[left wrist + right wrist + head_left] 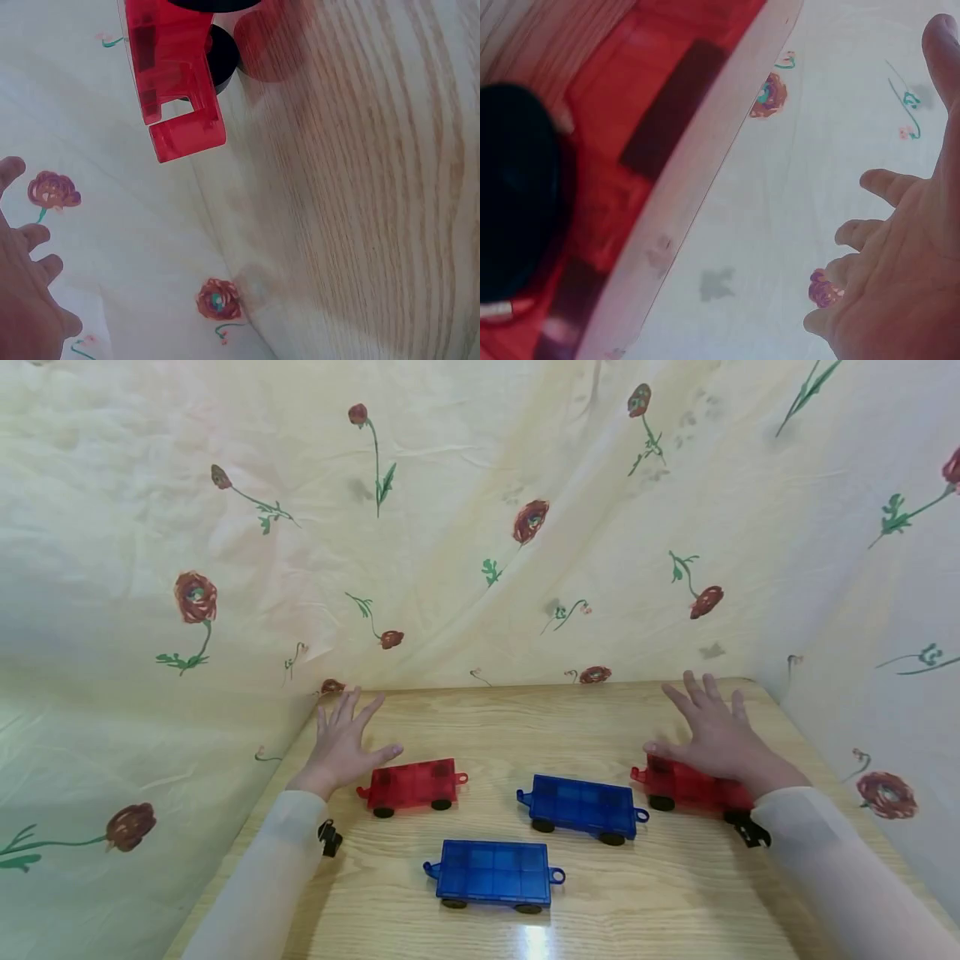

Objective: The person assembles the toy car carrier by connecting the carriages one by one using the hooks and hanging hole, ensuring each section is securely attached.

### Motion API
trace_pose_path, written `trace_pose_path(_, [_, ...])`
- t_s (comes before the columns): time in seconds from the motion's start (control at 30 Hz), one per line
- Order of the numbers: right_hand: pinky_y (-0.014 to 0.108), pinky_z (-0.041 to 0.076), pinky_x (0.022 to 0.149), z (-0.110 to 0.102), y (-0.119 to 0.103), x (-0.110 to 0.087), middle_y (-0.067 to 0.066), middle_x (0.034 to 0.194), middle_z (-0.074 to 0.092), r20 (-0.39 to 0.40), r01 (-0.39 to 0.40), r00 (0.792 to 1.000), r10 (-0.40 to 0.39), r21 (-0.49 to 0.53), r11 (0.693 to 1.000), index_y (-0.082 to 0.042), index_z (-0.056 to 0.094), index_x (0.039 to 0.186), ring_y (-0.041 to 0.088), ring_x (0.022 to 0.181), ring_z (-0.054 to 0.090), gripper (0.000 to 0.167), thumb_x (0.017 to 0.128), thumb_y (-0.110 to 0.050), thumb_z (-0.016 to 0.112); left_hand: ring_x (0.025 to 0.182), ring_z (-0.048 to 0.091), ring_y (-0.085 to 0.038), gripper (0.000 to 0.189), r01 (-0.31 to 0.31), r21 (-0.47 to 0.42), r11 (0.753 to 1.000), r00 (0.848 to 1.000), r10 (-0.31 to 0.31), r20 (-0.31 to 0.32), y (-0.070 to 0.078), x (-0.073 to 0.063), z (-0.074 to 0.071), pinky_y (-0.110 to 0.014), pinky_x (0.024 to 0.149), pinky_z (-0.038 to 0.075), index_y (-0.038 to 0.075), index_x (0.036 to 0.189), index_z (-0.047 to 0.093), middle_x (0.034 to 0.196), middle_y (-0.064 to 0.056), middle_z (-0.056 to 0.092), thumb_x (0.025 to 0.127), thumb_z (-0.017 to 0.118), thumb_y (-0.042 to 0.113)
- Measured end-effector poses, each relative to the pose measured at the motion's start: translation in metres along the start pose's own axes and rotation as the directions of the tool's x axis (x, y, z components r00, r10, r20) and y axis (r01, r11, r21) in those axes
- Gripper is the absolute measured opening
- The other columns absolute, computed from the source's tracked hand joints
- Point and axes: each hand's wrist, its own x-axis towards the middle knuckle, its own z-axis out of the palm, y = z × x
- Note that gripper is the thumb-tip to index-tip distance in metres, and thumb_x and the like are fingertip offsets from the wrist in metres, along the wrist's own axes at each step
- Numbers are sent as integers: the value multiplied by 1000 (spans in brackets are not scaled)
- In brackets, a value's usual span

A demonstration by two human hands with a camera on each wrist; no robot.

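Observation:
My left hand (pixel 343 755) has its fingers spread, just left of a red toy wagon (pixel 412 785) with black wheels and a hook and ring at its ends. In the left wrist view that red wagon (pixel 176 82) appears close, apart from the fingers. My right hand (pixel 712 731), also spread, hangs over a second red wagon (pixel 693 789) and partly hides it. Close up in the right wrist view is the red wagon (pixel 622 187), with a gap to the hand. Two blue wagons, one (pixel 581 806) right of middle and one (pixel 493 872) nearer, stand between the arms.
The wagons stand on a light wood-grain table (pixel 495 727). A pale cloth (pixel 450 552) with red flowers rises behind it and on both sides. Small black wrist mounts (pixel 328 838) show beside the white sleeves (pixel 262 877).

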Motion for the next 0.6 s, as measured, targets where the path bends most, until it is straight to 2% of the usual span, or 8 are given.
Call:
trace_pose_path(0.13, [74, -21, 111, 2, -6, 0, 32, 170, -1, -1, 11, 1000, -11, 13, 1000, -4, 21, 166, 51, 154, -18, 115, 88, -77, 64, 159, 4, -43, 103, 12, -1, 1000, 1000, -12, 10, 1, -3, 1, -74, 118, -8, 32, 168, 26, 174, -18, 9, 86, 61, 82])
trace_pose_path(0.3, [72, -21, 112, 2, -17, -1, 31, 170, 1, -17, 34, 999, -34, 30, 999, -4, 23, 166, 50, 155, -16, 113, 89, -74, 67, 158, 9, -44, 99, 9, -19, 1000, 1000, -9, 6, 2, -7, 5, -74, 119, -3, 33, 168, 25, 173, -18, 12, 89, 68, 73])
trace_pose_path(0.6, [69, -22, 114, 5, -39, -2, 28, 171, 1, -47, 78, 996, -75, 56, 995, -5, 26, 166, 49, 156, -12, 113, 87, -72, 71, 158, 7, -42, 98, -13, -81, 997, 1000, 13, -9, 5, -15, 6, -70, 120, -8, 29, 167, 30, 173, -17, 13, 88, 71, 70])
